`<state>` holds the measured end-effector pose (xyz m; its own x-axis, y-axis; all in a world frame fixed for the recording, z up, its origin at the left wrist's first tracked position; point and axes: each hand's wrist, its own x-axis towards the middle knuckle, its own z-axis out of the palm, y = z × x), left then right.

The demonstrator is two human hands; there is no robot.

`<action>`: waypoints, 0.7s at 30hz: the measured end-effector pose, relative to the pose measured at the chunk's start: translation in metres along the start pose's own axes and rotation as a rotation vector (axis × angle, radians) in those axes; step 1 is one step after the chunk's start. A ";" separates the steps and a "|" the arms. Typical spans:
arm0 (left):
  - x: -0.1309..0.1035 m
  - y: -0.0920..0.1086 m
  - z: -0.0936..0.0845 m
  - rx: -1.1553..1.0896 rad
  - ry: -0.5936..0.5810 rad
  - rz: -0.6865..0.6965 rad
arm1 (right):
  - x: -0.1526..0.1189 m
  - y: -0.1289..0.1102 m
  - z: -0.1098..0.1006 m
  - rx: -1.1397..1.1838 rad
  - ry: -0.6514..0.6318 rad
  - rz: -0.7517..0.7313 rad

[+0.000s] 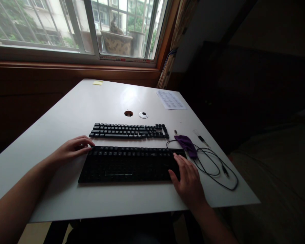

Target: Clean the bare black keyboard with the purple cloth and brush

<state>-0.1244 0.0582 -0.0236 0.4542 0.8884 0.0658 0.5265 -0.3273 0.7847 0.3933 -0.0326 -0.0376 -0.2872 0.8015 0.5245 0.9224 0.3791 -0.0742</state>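
A black keyboard [137,166] lies near the table's front edge. Its back two rows hold keycaps, while the lower part is mostly bare, with a long bar outline showing. At its back left corner, my left hand [72,149] pinches what looks like a small dark keycap [93,146] between thumb and finger. My right hand [188,176] rests over the keyboard's right end, thumb and fingers apart, fingertips touching its surface. Just behind the keyboard, loose black keycaps [122,130] are laid out in rows like a keyboard layout.
Right of the keyboard lie a purple cloth pouch [186,145], a coiled black cable [216,174] and a small wire tool with a black handle [201,138]. Farther back are a cable hole [128,114], its white cover [143,115], printed papers [171,100] and yellow notes [98,82].
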 end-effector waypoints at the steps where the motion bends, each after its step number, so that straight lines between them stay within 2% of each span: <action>1: 0.000 0.001 0.000 0.001 -0.001 -0.003 | 0.000 0.000 0.000 -0.005 0.002 -0.001; 11: 0.001 0.005 0.000 0.025 0.012 -0.003 | -0.004 0.001 0.004 -0.003 -0.044 0.006; 21: 0.001 0.002 0.000 0.025 0.022 0.016 | -0.003 0.003 0.002 0.028 -0.009 0.003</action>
<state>-0.1228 0.0584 -0.0216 0.4474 0.8896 0.0918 0.5371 -0.3494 0.7677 0.3961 -0.0332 -0.0414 -0.2868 0.8069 0.5163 0.9158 0.3892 -0.0996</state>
